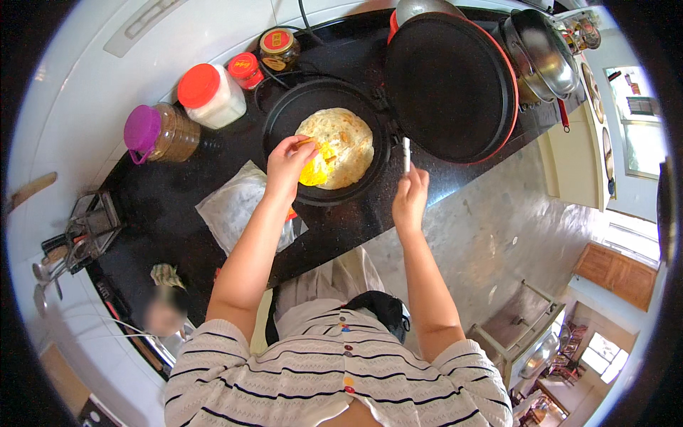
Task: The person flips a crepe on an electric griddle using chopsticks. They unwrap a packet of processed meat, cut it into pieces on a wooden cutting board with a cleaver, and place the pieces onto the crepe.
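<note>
A round browned flatbread (355,133) lies on the black base of an electric griddle (283,117). Bright yellow egg (314,175) covers part of its left side. My left hand (288,160) is over that side, pinching what looks like wooden chopsticks (331,159), whose tip touches the egg. To the right of the base, my right hand (412,187) grips a slim white stick-like object (406,149) pointing away from me; its exact kind is unclear. Hinged open on the right is the griddle's round black lid (451,88) with a red rim.
A clear plastic bag (237,205) lies left of the griddle. Jars with purple (143,131) and red lids (198,85) line the wall. Metal pots (541,56) stand beyond the lid. A utensil rack (93,224) is at far left. The dark counter (341,235) ends close before me.
</note>
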`<state>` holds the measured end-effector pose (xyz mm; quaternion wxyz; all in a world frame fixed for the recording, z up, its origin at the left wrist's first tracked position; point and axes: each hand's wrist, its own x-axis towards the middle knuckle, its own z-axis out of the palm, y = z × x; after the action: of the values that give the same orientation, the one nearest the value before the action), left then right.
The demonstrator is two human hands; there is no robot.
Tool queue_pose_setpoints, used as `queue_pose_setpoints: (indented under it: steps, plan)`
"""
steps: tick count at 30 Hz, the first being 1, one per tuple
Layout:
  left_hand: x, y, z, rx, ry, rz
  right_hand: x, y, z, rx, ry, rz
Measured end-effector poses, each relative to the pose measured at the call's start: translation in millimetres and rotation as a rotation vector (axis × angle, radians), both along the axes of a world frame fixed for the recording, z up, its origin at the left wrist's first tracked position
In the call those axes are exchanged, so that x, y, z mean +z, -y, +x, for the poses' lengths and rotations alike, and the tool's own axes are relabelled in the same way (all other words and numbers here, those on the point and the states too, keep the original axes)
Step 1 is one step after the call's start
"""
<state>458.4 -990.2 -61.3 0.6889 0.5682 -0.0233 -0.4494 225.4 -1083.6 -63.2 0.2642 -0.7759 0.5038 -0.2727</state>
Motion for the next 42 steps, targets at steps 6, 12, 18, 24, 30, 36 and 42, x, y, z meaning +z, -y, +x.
queue_pose_setpoints:
  steps: [6,12,18,24,30,36,42]
  plan:
    - [-5.9,-6.5,-8.7,-0.02,0.002,-0.026,-86.3,12.4,-59.7,-0.17,-0.338,0.146]
    - [-0.9,-8.2,-17.2,-0.063,0.025,-0.003,-117.6,28.2,-48.7,0.009,-0.559,-0.27]
    - [6.9,-8.2,-24.0,-0.099,0.053,0.082,-124.1,44.5,-35.5,-0.063,-0.567,-0.307]
    - [11.9,-8.2,-26.1,-0.153,0.108,0.001,-116.1,49.6,-32.4,-0.124,-0.532,-0.298]
    - [23.3,-8.2,-26.9,-0.224,0.354,0.019,6.6,11.7,12.8,0.141,0.174,-0.161]
    - [26.1,-5.6,-30.0,-0.338,0.61,0.003,57.7,-2.9,69.0,0.473,0.271,0.051]
    - [33.2,-12.1,-23.6,-0.402,0.794,0.018,48.7,-3.4,77.7,0.537,0.238,0.125]
